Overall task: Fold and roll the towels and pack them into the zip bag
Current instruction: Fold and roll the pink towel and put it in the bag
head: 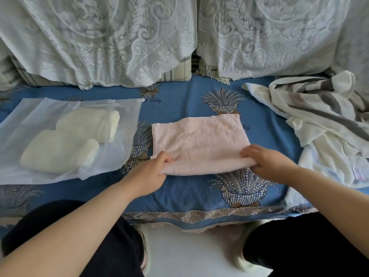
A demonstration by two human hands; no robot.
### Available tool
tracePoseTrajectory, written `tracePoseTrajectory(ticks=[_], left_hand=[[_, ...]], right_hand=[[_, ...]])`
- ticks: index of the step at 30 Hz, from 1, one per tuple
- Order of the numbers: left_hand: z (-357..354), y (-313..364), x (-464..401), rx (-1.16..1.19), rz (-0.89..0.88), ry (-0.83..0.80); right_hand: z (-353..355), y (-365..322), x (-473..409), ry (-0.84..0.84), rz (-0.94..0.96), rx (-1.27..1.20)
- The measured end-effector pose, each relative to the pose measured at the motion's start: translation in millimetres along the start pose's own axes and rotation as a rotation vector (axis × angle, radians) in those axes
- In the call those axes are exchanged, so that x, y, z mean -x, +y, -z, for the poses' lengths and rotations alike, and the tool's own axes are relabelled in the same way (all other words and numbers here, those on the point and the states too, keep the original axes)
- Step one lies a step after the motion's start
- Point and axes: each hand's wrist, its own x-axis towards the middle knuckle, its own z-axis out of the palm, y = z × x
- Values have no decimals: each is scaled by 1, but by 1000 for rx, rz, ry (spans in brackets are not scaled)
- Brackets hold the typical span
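Note:
A folded pink towel [199,138] lies flat in the middle of the blue sofa cover, its near edge curled into the start of a roll. My left hand [148,172] grips the roll's left end and my right hand [265,160] grips its right end. To the left lies a translucent white zip bag [123,128] holding two rolled cream towels [60,150], one behind the other. A heap of loose towels, white with grey stripes [323,120], lies at the right.
The blue patterned cover [179,96] spans the seat, with a lace-trimmed front edge [199,216]. Two cushions under white lace [99,37] stand along the back. My dark-trousered knees and the white floor show below.

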Motion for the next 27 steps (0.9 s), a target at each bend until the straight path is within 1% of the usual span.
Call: tracePoseTrajectory(ticks=[1, 3, 4, 6, 8, 10, 11, 12, 14, 17, 19, 21, 22, 24, 27], left_hand=[[10, 1, -1, 110, 54, 14], [26, -3, -2, 349, 143, -15], [33, -5, -2, 446, 172, -16], [38, -7, -7, 577, 235, 68], [35, -6, -19, 710, 332, 221], [30, -4, -37, 856, 424, 359], [27, -3, -46, 876, 454, 424], [24, -2, -55, 846, 468, 474], [18, -1, -67, 734, 475, 526], [11, 2, -76, 631, 532, 490], [2, 0, -77, 484, 636, 447], [-3, 3, -74, 339, 755, 381], [-3, 5, -71, 336, 783, 337], [0, 10, -68, 459, 776, 260], [11, 11, -65, 700, 743, 204]], right_hand=[[11, 3, -2, -7, -85, -128], [33, 14, -2, -62, -197, -373], [41, 17, -1, -49, -226, -475], [48, 14, -6, 56, -277, -605], [42, 7, -22, 194, -345, -572], [32, -2, -42, 257, -438, -505], [27, -5, -51, 261, -495, -477], [22, -5, -59, 245, -545, -461], [11, -5, -68, 192, -633, -436], [2, -7, -68, 185, -703, -317], [0, -6, -66, 171, -725, -254], [-3, -3, -64, 74, -767, -205], [-5, -2, -63, 20, -781, -179], [-7, -3, -63, -24, -752, -160], [-6, -9, -63, 41, -694, -280]])
